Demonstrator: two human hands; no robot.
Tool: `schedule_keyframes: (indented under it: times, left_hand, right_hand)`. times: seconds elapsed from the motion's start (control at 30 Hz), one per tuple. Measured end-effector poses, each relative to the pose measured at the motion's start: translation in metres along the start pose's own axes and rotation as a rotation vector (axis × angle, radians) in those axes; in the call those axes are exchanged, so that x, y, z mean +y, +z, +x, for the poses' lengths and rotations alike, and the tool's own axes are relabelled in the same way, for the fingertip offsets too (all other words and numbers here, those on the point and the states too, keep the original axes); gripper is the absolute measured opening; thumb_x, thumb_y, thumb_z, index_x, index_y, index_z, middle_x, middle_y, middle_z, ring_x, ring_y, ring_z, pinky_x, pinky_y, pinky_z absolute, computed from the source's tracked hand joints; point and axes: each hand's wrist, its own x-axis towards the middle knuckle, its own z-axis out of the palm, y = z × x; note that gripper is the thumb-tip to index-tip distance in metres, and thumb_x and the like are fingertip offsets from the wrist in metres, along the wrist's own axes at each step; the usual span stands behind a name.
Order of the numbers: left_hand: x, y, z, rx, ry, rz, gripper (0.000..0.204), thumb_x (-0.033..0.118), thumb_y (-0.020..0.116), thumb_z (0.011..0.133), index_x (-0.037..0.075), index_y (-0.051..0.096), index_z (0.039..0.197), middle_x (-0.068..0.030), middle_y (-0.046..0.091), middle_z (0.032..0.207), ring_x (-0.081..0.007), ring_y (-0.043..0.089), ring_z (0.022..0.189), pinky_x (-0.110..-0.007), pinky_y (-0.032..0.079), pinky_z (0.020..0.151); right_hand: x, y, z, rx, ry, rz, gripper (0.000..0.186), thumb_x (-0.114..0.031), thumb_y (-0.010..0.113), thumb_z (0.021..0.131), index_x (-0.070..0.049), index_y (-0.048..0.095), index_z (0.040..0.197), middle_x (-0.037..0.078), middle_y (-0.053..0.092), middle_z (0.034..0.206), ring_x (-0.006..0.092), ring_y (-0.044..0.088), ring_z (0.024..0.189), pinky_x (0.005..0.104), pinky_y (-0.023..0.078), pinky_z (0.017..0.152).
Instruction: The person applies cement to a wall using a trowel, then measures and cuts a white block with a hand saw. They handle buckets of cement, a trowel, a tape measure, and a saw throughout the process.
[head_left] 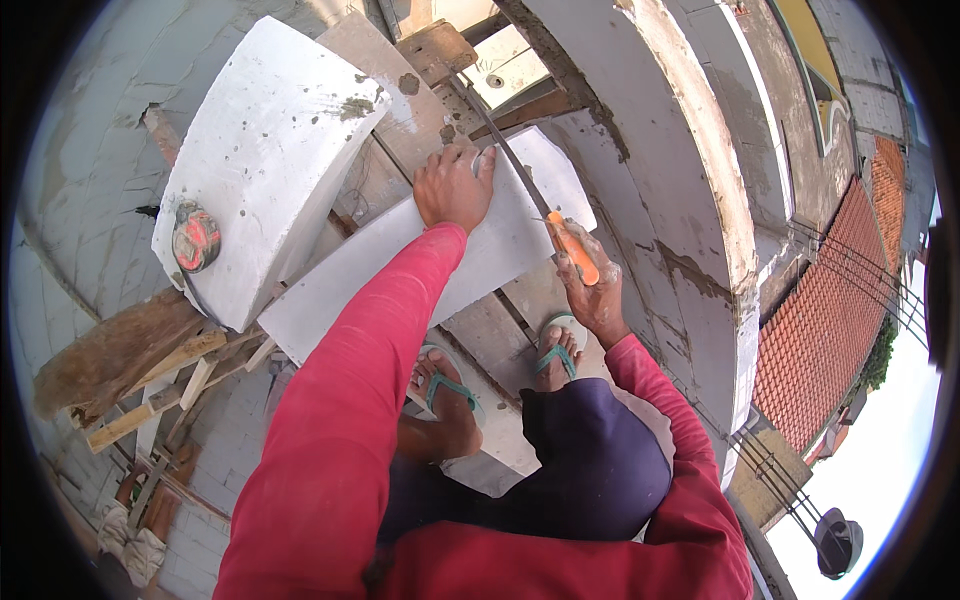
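Observation:
A long white block (375, 270) lies slantwise across grey boards in front of me. My left hand (452, 187) presses on it, fingers curled toward its far edge and thumb at the side. Something small and greyish shows by that thumb; I cannot make it out. In my right hand (592, 280) is the orange handle of a handsaw (520, 170), fingers wrapped round it. The saw's dark, narrow blade slants up and left across the block's right part. How deep it sits there I cannot tell.
A larger white block (270, 150) stands at the left, with a red and black tape measure (197, 238) on it. Below are a rough log (120, 350) and wooden pieces. A grey wall (680, 200) rises along the right. My sandalled feet (560, 350) rest on the boards (480, 335).

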Motion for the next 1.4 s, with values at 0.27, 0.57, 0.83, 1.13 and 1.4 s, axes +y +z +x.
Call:
schedule_keyframes:
  times: [0.27, 0.57, 0.83, 1.13, 1.4]
  left_hand:
    - [0.013, 0.003, -0.02, 0.02, 0.012, -0.001, 0.037, 0.044, 0.054, 0.103, 0.016, 0.078, 0.106, -0.0052, 0.072, 0.106, -0.0282, 0.066, 0.098, -0.045, 0.049, 0.084]
    - [0.044, 0.022, -0.026, 0.038, -0.005, 0.033, 0.038, 0.045, 0.056, 0.101, 0.015, 0.079, 0.106, -0.0064, 0.074, 0.106, -0.0292, 0.068, 0.095, -0.045, 0.051, 0.082]
    - [0.061, 0.032, -0.035, 0.044, -0.033, 0.04, 0.036, 0.043, 0.056, 0.101, 0.016, 0.079, 0.108, -0.0103, 0.073, 0.105, -0.0334, 0.069, 0.096, -0.047, 0.053, 0.086]
    - [0.066, 0.036, -0.031, 0.037, -0.053, 0.04, 0.04, 0.046, 0.055, 0.102, 0.014, 0.079, 0.106, -0.0077, 0.074, 0.109, -0.0321, 0.069, 0.101, -0.046, 0.054, 0.089]
    - [0.068, 0.034, -0.028, 0.062, -0.033, 0.025, 0.039, 0.045, 0.055, 0.102, 0.015, 0.079, 0.106, -0.0086, 0.075, 0.107, -0.0323, 0.07, 0.101, -0.045, 0.054, 0.087]
  right_hand:
    - [0.016, 0.003, -0.034, 0.052, -0.185, -0.128, 0.039, -0.014, 0.066, 0.098, 0.0, 0.06, 0.134, 0.019, 0.068, 0.131, 0.0352, 0.07, 0.114, 0.0396, 0.057, 0.093]
    - [0.061, -0.032, -0.055, 0.036, -0.075, 0.105, 0.039, -0.013, 0.066, 0.098, 0.0, 0.06, 0.134, 0.019, 0.068, 0.132, 0.0345, 0.07, 0.116, 0.0388, 0.057, 0.096]
    - [0.087, -0.061, -0.081, 0.044, -0.219, 0.023, 0.038, -0.009, 0.067, 0.096, 0.0, 0.061, 0.132, 0.02, 0.068, 0.131, 0.0338, 0.071, 0.115, 0.0372, 0.057, 0.095]
    - [0.083, -0.058, -0.067, 0.083, -0.208, 0.081, 0.035, -0.008, 0.066, 0.096, 0.002, 0.061, 0.129, 0.02, 0.07, 0.126, 0.0324, 0.073, 0.107, 0.0365, 0.058, 0.089]
    - [0.077, -0.051, -0.06, 0.061, -0.118, 0.092, 0.036, -0.011, 0.068, 0.095, 0.002, 0.062, 0.129, 0.02, 0.071, 0.126, 0.0331, 0.072, 0.112, 0.0371, 0.058, 0.093]
